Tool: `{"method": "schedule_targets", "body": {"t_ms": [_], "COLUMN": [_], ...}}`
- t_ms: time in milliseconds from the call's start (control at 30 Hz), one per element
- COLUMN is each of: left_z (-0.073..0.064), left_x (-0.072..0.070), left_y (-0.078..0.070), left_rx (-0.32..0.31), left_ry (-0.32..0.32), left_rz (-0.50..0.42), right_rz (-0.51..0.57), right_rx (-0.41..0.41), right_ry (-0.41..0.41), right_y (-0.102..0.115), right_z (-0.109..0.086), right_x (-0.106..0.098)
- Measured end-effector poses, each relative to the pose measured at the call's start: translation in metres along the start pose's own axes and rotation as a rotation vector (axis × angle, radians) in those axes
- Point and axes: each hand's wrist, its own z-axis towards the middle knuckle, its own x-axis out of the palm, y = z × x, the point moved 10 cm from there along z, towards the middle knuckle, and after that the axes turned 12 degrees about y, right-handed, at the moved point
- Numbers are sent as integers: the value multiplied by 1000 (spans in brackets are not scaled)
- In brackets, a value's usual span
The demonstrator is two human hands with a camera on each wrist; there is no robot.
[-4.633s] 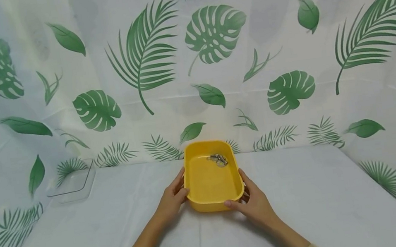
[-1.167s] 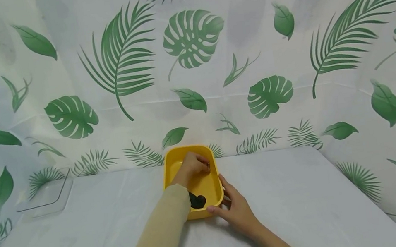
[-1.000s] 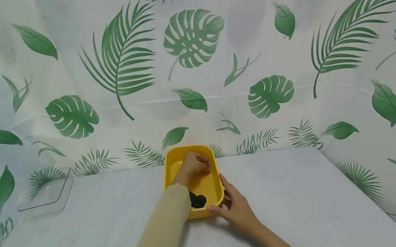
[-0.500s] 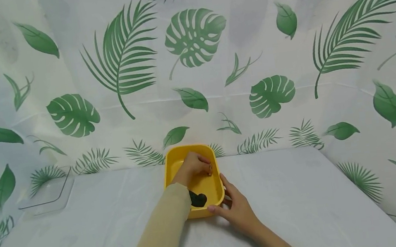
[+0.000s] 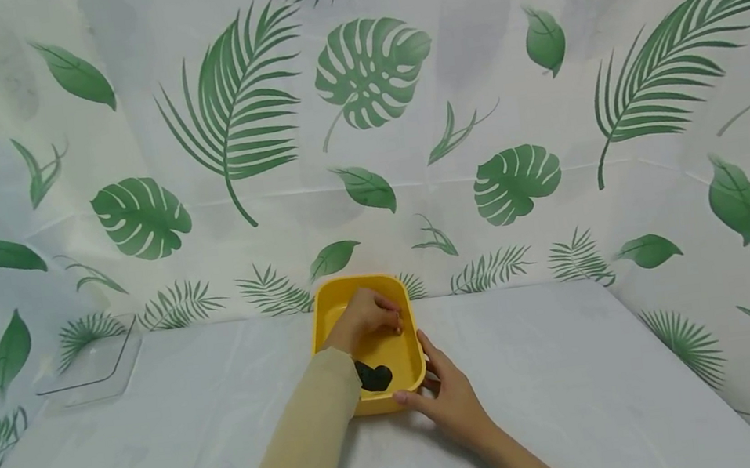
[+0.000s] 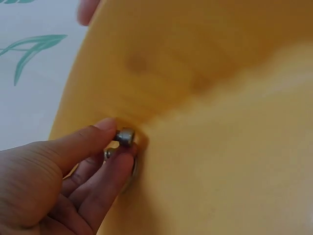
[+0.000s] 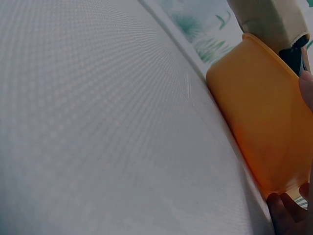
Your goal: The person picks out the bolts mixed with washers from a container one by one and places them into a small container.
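Reaching into the yellow plastic tub, my left hand works at its far right inner corner. Thumb and fingers pinch a small silvery metal piece with a rounded end, seen in the left wrist view. Part of a thin ring shows behind the fingers, which hide the rest. My right hand grips the tub's near right corner from outside, thumb at the rim and fingers along the side wall. In the right wrist view, fingertips lie at the tub's lower edge.
A clear rectangular container stands at the back left of the white-covered table. Close behind the tub rises a leaf-print cloth backdrop. A black wrist device on the left arm hangs inside the tub.
My left hand has gone from the tub's outer left side to inside it, pinching the metal piece that lay there. Over the last second its fingers shift only slightly; the right hand stays.
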Motion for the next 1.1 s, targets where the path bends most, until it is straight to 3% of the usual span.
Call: {"method": "schedule_targets", "body": {"t_ms": [400,800,1100], "left_z": [4,1,1], "left_x": [-4,-4,-6], "left_y": [5,0,-1], "left_rx": [-5,72,29], "left_ry": [-31,-41,-91], "left_rz": [-65,-154,-67], "right_rz": [43,60,58], "right_rx": [8,-3,8], "right_ry": [5,5,6], "right_y": [0,2,1], "right_z": [-1,-1,-1], "right_x": [0,0,-2]}}
